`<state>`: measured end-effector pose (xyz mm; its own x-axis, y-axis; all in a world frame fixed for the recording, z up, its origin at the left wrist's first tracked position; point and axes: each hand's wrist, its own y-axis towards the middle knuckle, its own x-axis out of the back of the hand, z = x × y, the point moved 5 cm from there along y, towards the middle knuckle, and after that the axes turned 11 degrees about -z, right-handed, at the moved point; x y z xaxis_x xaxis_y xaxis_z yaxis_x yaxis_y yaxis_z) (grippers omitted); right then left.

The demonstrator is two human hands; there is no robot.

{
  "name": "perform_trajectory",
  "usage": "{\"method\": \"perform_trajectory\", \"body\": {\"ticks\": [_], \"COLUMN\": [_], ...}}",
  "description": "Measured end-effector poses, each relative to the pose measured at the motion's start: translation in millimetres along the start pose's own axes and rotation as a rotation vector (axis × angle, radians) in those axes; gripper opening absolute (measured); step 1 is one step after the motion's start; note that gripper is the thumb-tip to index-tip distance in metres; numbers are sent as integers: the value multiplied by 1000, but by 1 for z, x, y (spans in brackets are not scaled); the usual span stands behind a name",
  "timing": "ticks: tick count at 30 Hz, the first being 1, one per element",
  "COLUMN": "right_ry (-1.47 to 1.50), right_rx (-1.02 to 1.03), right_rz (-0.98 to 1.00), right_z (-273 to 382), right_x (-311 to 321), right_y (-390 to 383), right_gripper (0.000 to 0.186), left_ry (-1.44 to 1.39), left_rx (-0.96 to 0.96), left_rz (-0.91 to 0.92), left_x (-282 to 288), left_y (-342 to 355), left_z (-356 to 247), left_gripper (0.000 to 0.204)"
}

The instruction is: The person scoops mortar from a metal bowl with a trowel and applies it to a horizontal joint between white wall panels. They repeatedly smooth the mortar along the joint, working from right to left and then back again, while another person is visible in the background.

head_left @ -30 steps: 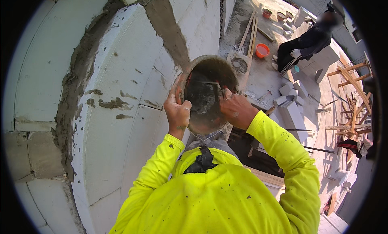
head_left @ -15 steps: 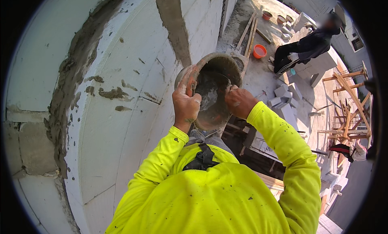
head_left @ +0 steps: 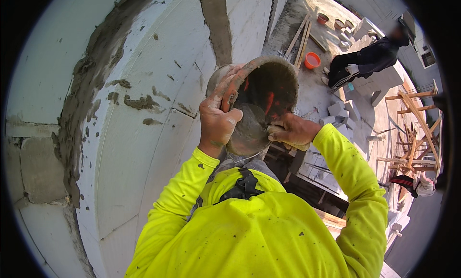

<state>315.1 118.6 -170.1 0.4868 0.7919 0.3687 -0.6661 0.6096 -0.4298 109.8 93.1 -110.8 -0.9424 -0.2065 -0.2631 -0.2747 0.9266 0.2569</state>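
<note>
A mortar-stained bucket [head_left: 281,78] is tilted in front of me, showing its dark inside with red patches and wet grey mortar [head_left: 249,124]. My left hand [head_left: 218,117] is wrapped round its left rim. My right hand [head_left: 293,134] is closed on a mortar-smeared tool at the bucket's lower right, its shape partly hidden by the fingers. Just left of the bucket stands a white block wall [head_left: 153,71] with a vertical mortar band [head_left: 215,23], smears, and a thick rough seam [head_left: 77,134] farther left.
At upper right a person [head_left: 365,59] in dark clothing stands by blocks. An orange tub [head_left: 312,60], other buckets [head_left: 322,18] and long planks [head_left: 302,42] lie on the floor. Loose blocks [head_left: 342,110], timber framing [head_left: 415,110] and a dark opening [head_left: 278,163] are to the right.
The bucket has tipped and turned, showing more of its red-streaked inside. My right hand has moved lower and right, toward the bucket's lower rim. My left hand stays on the rim, slightly higher.
</note>
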Motion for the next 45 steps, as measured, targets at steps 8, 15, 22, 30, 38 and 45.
{"method": "perform_trajectory", "body": {"ticks": [8,15,22,30,38,45], "right_ry": [409,593,468,164,-724,-759], "right_rx": [-93,-123,-161,407,1669,1603], "right_rz": [17,1,-126,-235,-185,-423], "right_z": [19,38,104,295,433,425], "right_x": [-29,-28,23,51,-116,-100], "right_y": [-5,-27,-62,-60,11,2], "right_gripper": [27,26,29,57,38,42], "left_ry": [-142,-317,-486,-456,-430,-347], "left_rx": [110,148,162,320,297,311], "left_rz": [-216,-451,-612,-725,-769,-773], "left_x": [26,58,85,80,73,87], "left_y": [-5,-16,-45,-72,-89,-100], "left_z": [5,23,52,74,53,34], "left_gripper": [71,73,64,74,76,70]}}
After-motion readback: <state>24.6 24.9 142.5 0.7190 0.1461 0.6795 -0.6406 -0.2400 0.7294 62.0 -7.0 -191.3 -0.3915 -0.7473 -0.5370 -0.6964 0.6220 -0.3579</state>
